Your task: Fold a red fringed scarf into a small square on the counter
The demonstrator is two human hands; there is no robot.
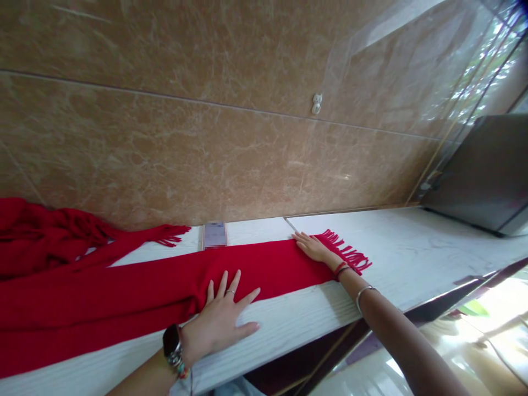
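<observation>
A long red scarf (264, 269) lies spread lengthwise along a white wood-grain countertop (396, 247). Its fringed end points to the right, and folds run through its left part. My left hand (223, 319), with a watch at the wrist, rests on the scarf's near edge, fingers spread and thumb over the counter. Farther right, my right hand (312, 247) lies flat on the scarf close to the fringe, its fingertips at the far edge. Neither hand grips the cloth.
Bunched red fabric with a fringe (53, 236) lies at the back left. Behind the scarf is a small grey-purple card-like item (215, 235). A brown marbled tile wall (206, 148) rises behind the counter. A large dark grey box-shaped object (482, 170) stands at the right end.
</observation>
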